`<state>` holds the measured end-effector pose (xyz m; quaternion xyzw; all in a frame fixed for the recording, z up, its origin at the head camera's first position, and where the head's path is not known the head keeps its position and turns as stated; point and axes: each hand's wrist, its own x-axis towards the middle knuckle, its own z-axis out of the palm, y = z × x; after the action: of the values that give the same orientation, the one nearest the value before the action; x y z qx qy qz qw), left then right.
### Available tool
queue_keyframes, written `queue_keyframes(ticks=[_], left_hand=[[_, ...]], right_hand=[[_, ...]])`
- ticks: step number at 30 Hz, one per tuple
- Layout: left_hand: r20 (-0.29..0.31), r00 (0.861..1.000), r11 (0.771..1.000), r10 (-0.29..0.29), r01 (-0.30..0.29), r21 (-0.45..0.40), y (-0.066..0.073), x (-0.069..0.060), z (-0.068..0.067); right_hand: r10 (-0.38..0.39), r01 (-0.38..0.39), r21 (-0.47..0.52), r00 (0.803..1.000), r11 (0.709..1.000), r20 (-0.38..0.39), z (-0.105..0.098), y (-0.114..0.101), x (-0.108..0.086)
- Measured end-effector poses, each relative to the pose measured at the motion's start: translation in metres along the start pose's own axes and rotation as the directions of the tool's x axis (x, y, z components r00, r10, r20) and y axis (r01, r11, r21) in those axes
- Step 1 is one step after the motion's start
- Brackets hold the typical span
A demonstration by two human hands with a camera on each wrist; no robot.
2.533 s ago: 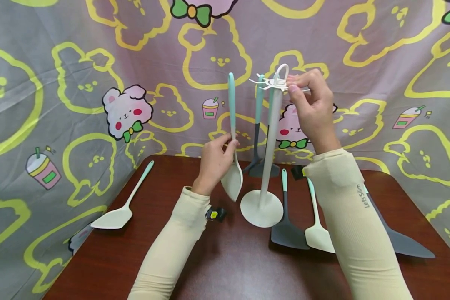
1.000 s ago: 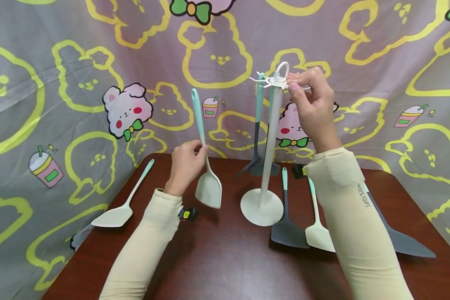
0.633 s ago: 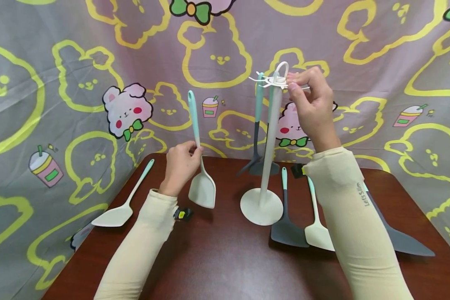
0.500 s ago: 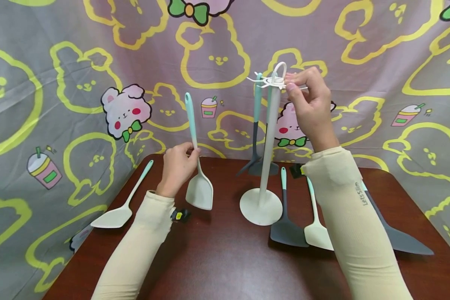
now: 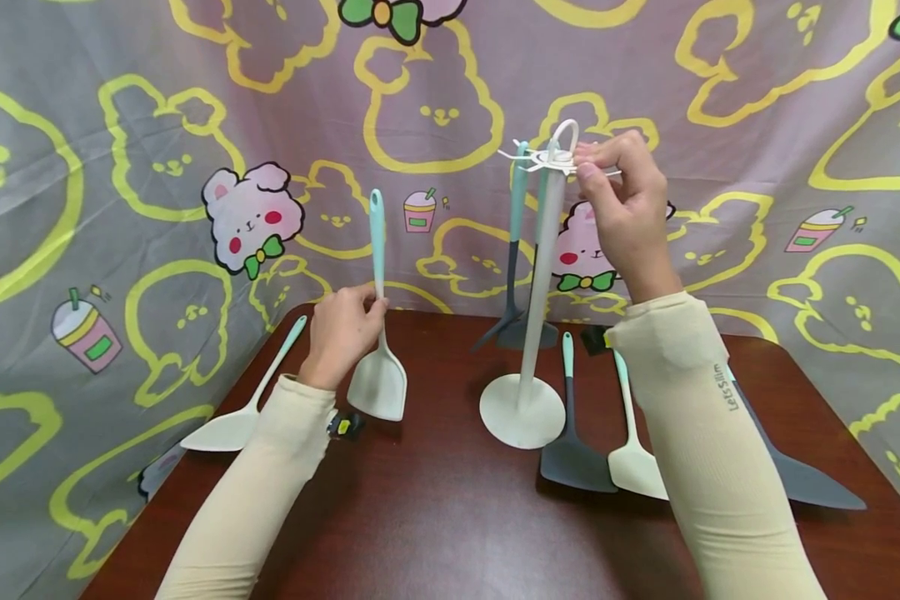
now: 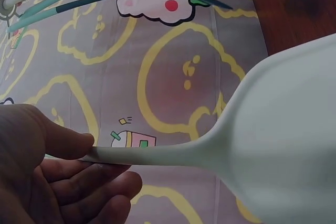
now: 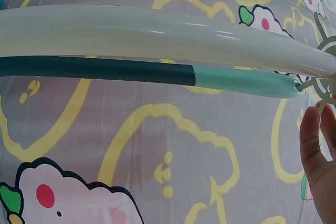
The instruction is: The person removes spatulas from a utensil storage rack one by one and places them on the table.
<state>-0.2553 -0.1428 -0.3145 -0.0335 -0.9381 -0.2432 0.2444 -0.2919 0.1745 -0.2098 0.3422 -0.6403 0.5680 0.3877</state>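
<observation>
My left hand (image 5: 343,332) pinches the shaft of a cream spatula (image 5: 378,383) with a mint handle, held upright with its blade down, left of the stand. The left wrist view shows thumb and fingers on the spatula's shaft (image 6: 152,156). At the top of a white utensil stand (image 5: 542,283), my right hand (image 5: 626,204) pinches one arm of the hook ring (image 5: 551,160). Two dark grey utensils with mint handles hang at the stand's far side; one hanging utensil (image 5: 514,217) shows beside the pole, the other is partly hidden behind it.
Another cream spatula (image 5: 228,429) lies on the table's left, partly behind my left sleeve. Right of the stand's round base (image 5: 521,417) lie a grey turner (image 5: 573,458), a cream turner (image 5: 637,467) and a grey spatula (image 5: 810,479). A patterned cloth (image 5: 435,92) hangs behind the brown table (image 5: 435,508).
My left hand has carried the cream spatula leftward and lower, away from beside the stand. The spatula's blade has turned more toward the camera. My right hand stays on the hook ring.
</observation>
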Motion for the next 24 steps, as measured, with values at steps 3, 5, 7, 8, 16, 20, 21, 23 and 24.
queue_keyframes(ticks=[3, 5, 7, 8, 16, 20, 21, 23, 24], left_hand=[[0.002, 1.000, 1.000, 0.020, -0.020, 0.012, -0.002, 0.002, -0.002], [0.012, 0.999, 1.000, 0.030, -0.030, 0.009, -0.004, 0.003, -0.003], [0.028, 0.999, 0.999, 0.031, -0.031, 0.011, -0.006, 0.003, -0.005], [0.037, 0.999, 0.999, 0.032, -0.032, 0.015, -0.007, 0.004, -0.006], [0.085, 0.996, 0.999, 0.031, -0.035, 0.036, -0.007, 0.011, -0.022], [0.106, 0.993, 0.999, 0.049, -0.051, 0.017, -0.009, 0.015, -0.030], [0.115, 0.992, 0.998, 0.052, -0.054, 0.013, -0.011, 0.016, -0.032], [0.141, 0.988, 0.998, 0.056, -0.058, 0.010, -0.015, 0.017, -0.034], [0.155, 0.986, 0.998, 0.055, -0.058, 0.009, -0.017, 0.017, -0.035]], right_hand=[[0.023, -0.023, -0.002, 1.000, 1.000, -0.014, 0.000, 0.001, 0.000], [0.028, -0.028, -0.009, 0.999, 1.000, -0.017, -0.001, 0.001, 0.000], [0.030, -0.030, -0.014, 0.999, 0.999, -0.019, -0.001, 0.001, -0.001], [0.031, -0.031, -0.011, 0.999, 0.999, -0.020, -0.002, 0.001, -0.001], [0.030, -0.030, -0.023, 0.999, 0.999, -0.011, -0.001, 0.002, 0.000], [0.026, -0.026, -0.017, 1.000, 1.000, -0.006, -0.001, 0.002, 0.000], [0.025, -0.025, -0.016, 1.000, 1.000, -0.004, -0.001, 0.002, 0.001], [0.023, -0.023, -0.015, 1.000, 1.000, -0.002, 0.000, 0.002, 0.001], [0.024, -0.024, -0.016, 1.000, 1.000, -0.001, 0.000, 0.002, 0.001]])
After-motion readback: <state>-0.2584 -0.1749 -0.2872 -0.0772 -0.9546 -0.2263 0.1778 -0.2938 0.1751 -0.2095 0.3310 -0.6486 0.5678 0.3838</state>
